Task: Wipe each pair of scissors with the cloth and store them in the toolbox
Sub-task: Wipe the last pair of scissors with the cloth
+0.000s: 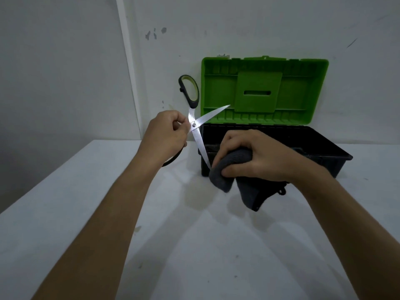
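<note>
A pair of scissors (195, 124) with bright, smooth steel blades is held spread wide above the white surface (108, 213), just left of the toolbox (303, 144). One handle loop, black with a yellow-green lining, stands up against the wall; the other is mostly hidden beneath the left hand (165, 135). The scissors are pinched near the pivot screw by the left grip, fingers curled round them. One blade points up and right across the toolbox's lid (264, 89); the other slants down to the dark grey cloth (236, 169), where its tip is met by the fabric. The cloth, soft and nubbly in texture, is clutched in the right hand (259, 156), bunched under the curled fingers, with a loose end hanging down. The toolbox is of moulded plastic: a black rectangular tub with a ribbed bright green lid stood open against the wall.
</note>
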Tool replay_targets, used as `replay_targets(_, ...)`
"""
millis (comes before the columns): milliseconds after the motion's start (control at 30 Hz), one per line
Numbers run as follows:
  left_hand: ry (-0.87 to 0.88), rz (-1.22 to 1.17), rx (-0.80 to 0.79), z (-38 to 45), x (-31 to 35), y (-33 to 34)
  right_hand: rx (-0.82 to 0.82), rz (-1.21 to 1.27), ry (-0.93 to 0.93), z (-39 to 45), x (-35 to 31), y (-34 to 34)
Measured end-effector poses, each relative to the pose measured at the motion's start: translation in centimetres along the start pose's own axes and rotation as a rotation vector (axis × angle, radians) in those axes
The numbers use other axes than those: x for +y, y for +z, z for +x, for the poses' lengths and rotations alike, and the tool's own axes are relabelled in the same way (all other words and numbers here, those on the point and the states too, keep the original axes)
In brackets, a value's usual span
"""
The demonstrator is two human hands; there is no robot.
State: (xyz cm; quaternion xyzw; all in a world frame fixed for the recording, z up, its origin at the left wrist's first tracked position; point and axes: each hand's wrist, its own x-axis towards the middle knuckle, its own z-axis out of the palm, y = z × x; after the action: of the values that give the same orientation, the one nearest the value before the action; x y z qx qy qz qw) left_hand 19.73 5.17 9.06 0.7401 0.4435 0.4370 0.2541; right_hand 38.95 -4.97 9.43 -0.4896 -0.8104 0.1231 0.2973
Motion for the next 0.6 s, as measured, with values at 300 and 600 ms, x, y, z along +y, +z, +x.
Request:
replay_targets(300,-0.020,-0.030,-0.070,-0.5,0.6,0.6,0.376,-0.184,-0.020,1.2,0.7,2.3)
replay_targets(600,-0.084,-0.073,0.001,-0.1,-0.6,0.0,0.008,-0.258,0.047,0.9,1.3,2.9)
